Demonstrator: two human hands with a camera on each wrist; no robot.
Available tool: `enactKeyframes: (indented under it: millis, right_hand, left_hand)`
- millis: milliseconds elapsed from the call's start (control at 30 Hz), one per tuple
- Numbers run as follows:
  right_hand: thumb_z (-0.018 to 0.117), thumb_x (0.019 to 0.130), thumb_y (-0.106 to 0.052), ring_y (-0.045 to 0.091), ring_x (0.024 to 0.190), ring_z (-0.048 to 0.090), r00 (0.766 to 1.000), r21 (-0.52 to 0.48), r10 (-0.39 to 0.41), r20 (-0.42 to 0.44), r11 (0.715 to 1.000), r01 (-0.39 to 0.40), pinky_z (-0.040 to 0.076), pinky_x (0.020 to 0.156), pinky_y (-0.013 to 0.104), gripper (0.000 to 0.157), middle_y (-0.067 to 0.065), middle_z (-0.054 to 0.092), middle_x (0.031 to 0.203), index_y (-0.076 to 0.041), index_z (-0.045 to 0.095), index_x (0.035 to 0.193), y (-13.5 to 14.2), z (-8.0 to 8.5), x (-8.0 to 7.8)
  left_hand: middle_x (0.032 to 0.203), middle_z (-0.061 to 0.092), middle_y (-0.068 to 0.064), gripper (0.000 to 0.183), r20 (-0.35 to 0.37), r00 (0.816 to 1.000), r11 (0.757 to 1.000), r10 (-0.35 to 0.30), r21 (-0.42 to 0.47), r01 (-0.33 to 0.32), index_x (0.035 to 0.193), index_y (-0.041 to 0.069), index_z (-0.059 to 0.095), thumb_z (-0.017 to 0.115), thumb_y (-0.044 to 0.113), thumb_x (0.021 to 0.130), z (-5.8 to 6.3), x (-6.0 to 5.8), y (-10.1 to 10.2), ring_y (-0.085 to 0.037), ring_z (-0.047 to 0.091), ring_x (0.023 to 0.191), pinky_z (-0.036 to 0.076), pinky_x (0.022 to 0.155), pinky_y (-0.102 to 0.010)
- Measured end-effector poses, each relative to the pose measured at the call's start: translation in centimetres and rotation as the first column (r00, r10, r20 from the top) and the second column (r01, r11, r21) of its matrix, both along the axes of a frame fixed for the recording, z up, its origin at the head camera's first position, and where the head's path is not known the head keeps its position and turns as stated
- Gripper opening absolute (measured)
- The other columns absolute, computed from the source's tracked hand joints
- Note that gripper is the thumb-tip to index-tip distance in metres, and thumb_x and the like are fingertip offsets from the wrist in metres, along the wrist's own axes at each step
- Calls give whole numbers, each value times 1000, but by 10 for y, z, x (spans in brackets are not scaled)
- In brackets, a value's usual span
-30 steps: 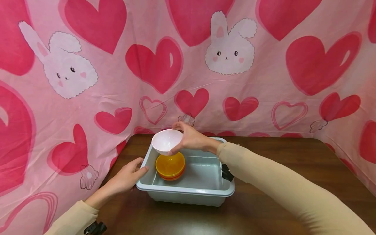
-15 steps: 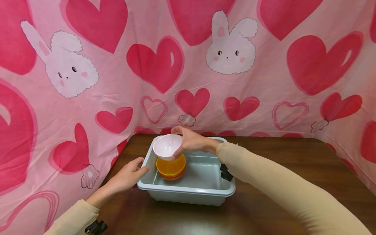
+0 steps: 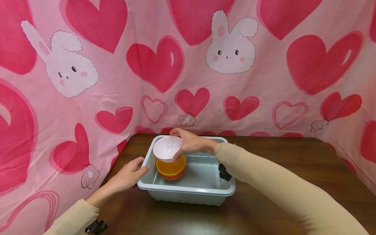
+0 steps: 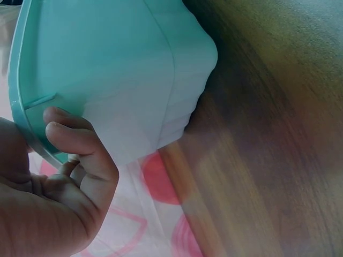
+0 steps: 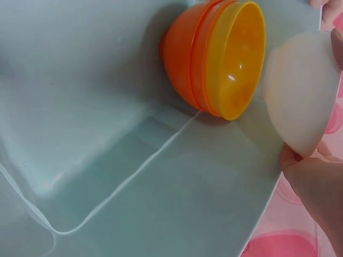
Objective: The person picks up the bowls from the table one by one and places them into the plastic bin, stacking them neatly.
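Note:
A white bowl (image 3: pixel 166 148) is held by its side in my right hand (image 3: pixel 191 142), thumb toward me and fingers behind. It hovers just above a stack of orange and yellow bowls (image 3: pixel 171 167) in the left part of a grey plastic tub (image 3: pixel 202 190). The right wrist view shows a gap between the white bowl (image 5: pixel 300 91) and the yellow top bowl (image 5: pixel 236 64). My left hand (image 3: pixel 129 173) grips the tub's left rim. In the left wrist view its fingers (image 4: pixel 77 136) curl under that rim, against the outer wall.
The tub stands on a dark brown wooden table (image 3: pixel 273 163). Behind and left of the table hangs a pink cloth (image 3: pixel 194 71) with hearts and rabbits. Black devices (image 3: pixel 224 172) are strapped at both wrists.
My right hand has lowered the white bowl slightly toward the stacked bowls. The left hand and the tub have stayed in place.

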State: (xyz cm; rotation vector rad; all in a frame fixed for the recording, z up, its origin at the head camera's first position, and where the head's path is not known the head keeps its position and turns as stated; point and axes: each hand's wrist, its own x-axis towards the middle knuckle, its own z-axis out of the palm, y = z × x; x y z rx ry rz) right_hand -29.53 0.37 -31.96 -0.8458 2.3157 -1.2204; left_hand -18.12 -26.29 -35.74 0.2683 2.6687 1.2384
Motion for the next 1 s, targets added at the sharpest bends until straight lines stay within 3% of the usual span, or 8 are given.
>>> enactKeyframes:
  millis: [733,1000]
  right_hand:
    - [96,72,-21,28,140,45,996,91,86,-23,992,-84,37,119,44,100,11,47,153,-4,40,154,-5,-5,4]
    - [96,73,-21,28,138,46,997,114,82,-5,990,-81,36,119,45,98,12,47,153,-4,41,152,-8,-12,6]
  left_hand:
    - [66,60,-7,26,-1,1000,1000,7,13,-7,125,2,54,62,19,106,0,1,0,-25,52,45,46,41,-31]
    - [68,62,-7,29,2,1000,1000,-1,18,1,127,1,54,62,20,106,-1,1,0,-27,53,46,47,41,-31]
